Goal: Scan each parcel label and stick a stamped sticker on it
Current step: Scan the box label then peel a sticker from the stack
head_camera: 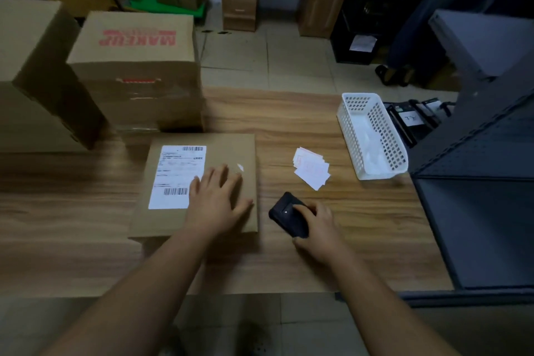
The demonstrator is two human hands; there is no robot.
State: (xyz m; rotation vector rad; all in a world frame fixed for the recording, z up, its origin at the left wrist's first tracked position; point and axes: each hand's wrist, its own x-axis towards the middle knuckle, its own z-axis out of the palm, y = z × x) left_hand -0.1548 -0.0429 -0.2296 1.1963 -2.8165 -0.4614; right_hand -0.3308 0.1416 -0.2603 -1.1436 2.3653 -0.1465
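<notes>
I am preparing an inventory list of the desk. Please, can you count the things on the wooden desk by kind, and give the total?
Cardboard boxes: 3 (flat parcel with label, box printed in red, large box)
Black scanner, held by right hand: 1
Pile of white stickers: 1
White plastic basket: 1
Total: 6
Left hand rests flat on the parcel.
</notes>
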